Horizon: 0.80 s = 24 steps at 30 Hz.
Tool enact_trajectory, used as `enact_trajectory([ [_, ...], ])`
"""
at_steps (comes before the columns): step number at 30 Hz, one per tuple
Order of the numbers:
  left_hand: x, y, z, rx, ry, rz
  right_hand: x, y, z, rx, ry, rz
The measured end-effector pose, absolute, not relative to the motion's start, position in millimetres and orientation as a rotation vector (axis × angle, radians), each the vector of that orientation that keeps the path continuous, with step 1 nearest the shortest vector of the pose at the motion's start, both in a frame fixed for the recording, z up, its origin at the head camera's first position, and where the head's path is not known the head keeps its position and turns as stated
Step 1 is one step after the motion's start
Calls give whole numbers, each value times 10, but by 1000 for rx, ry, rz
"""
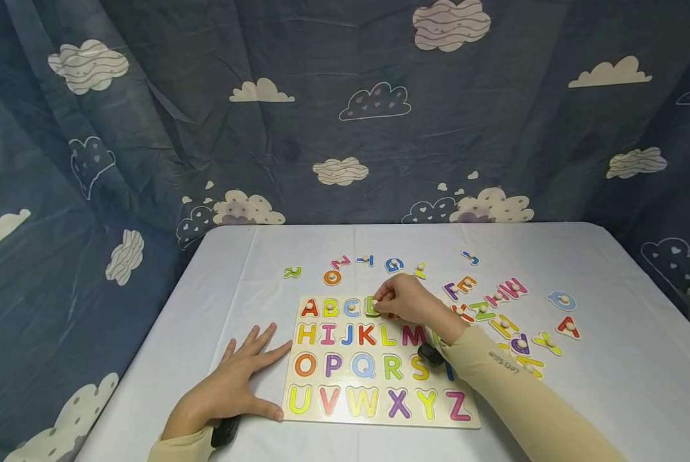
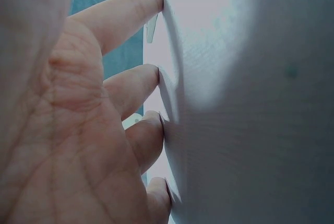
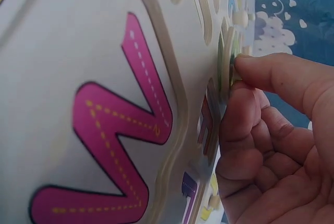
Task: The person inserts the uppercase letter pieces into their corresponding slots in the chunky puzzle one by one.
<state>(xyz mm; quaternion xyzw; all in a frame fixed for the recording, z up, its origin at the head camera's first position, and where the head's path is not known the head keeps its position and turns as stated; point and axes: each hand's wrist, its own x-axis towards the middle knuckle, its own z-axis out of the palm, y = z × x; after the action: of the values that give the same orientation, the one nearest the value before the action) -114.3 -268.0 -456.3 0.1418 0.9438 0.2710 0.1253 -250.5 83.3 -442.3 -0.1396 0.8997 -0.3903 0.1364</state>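
My right hand [image 1: 405,300] pinches the knob of a green letter D puzzle piece [image 1: 370,308] between thumb and index finger. The piece is at the top row of a wooden alphabet board [image 1: 356,382], close over its surface in the right wrist view. Beside it, letter pieces A [image 1: 310,308], B [image 1: 330,308] and C [image 1: 352,308] sit in their places with knobs showing. My left hand [image 1: 237,375] rests on the table with fingers spread, its thumb and index fingertip right at the board's left edge. The right forearm hides part of the board's right side.
Loose knobbed letter pieces lie behind the board, among them a green R [image 1: 293,273] and an orange O [image 1: 332,277]. Several more are scattered to the right, including a blue Q [image 1: 561,300]. A white cloth [image 1: 628,398] covers the table; a cloud-patterned curtain [image 1: 298,141] hangs behind.
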Motion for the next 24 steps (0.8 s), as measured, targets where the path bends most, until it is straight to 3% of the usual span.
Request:
enact_trajectory([
  [24,-1137,-2682,-4569,429,2748,787,-2453,843,-4408,-407,2637,-1093],
])
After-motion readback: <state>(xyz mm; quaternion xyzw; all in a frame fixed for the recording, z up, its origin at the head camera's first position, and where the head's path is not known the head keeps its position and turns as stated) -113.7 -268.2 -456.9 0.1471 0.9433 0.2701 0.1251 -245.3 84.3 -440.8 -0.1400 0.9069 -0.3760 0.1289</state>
